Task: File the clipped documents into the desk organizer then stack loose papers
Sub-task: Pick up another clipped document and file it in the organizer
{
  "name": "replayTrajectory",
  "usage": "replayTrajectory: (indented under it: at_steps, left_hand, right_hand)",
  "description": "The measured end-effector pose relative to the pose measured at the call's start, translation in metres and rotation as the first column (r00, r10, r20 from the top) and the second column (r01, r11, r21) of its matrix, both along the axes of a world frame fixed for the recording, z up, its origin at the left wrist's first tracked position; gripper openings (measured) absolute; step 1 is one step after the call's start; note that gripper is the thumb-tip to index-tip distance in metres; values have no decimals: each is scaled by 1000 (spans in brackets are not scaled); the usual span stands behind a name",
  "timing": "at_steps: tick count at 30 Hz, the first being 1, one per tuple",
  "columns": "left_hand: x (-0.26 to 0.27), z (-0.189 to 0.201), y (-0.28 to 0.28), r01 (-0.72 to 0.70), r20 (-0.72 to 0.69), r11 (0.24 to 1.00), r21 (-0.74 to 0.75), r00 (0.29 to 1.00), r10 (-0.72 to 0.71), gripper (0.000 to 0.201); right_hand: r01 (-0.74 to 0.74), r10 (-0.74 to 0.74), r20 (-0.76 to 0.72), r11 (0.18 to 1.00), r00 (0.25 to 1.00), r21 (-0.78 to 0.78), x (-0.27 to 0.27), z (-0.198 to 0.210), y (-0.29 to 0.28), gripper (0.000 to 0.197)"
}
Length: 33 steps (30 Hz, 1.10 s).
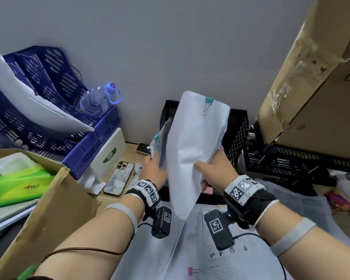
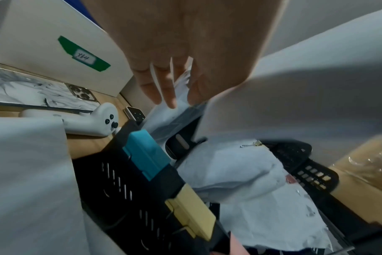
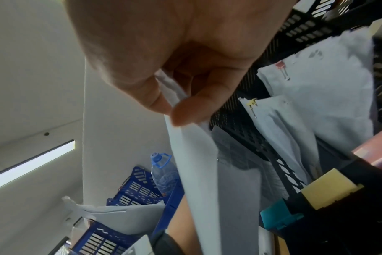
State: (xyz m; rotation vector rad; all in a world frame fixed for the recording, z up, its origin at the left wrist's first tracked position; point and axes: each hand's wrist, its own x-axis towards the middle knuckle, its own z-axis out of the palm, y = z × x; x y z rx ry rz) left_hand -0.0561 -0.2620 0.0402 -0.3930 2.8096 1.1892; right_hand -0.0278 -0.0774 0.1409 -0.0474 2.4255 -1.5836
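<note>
Holding a clipped document each, both hands are raised above the desk in front of the black desk organizer (image 1: 235,134). The right hand (image 1: 216,170) pinches the lower edge of the larger document (image 1: 194,142) between thumb and curled fingers; this sheaf stands nearly upright, with a teal binder clip (image 1: 208,104) at its top edge. The left hand (image 1: 153,168) grips a second, smaller document (image 1: 160,144), fastened by another teal clip (image 1: 156,136) and held just beside and partly behind the first. The two hands are close together but not touching. Inside the organizer, the wrist views show two filed sheaves, one with a yellow clip (image 3: 252,102) and one with a pink clip (image 3: 280,66). Loose papers (image 1: 200,249) lie spread below the forearms, with a pink binder clip (image 1: 192,270) on them. A blue file tray (image 1: 49,118) holding white sheets and a water bottle (image 1: 98,100) stands at the left, near a phone (image 1: 119,177) and a tissue pack (image 1: 20,182).
</note>
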Motion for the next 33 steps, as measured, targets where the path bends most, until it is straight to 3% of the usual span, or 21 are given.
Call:
replayTrajectory:
  at_steps: [3,9,15,21,25,29,33]
  left_hand:
    - [-5,-2,-16,14,-71,999,34,997,-12,53]
    - [-12,-9,-32,42,-91,994,96,995,-33,58]
    - [-13,-10,-34,99,-120,984,149,989,-81,58]
    - [-9,-11,-40,159,-134,975,154,981,-139,62]
    - [-6,-13,-42,179,-139,969,170,978,-156,63]
    - [-4,-13,-40,205,-127,964,172,975,-184,58]
    - [0,-21,-30,203,-143,962,181,974,-178,43]
  right_hand:
    - [-22,23,-12,998,1000,52,-17,-5,-24,43]
    - [162,-156,-46,975,987,153,-53,-20,-57,62]
    - [264,-274,86,958,958,113,-75,-39,-73,21]
    - [316,-310,96,947,946,-57,-91,-46,-79,27]
    - [215,-213,206,977,955,15,-80,-68,-82,24]
    - [185,-191,119,981,974,59,-73,-77,-78,20]
    - [109,-109,233,994,966,13,-61,-84,-68,14]
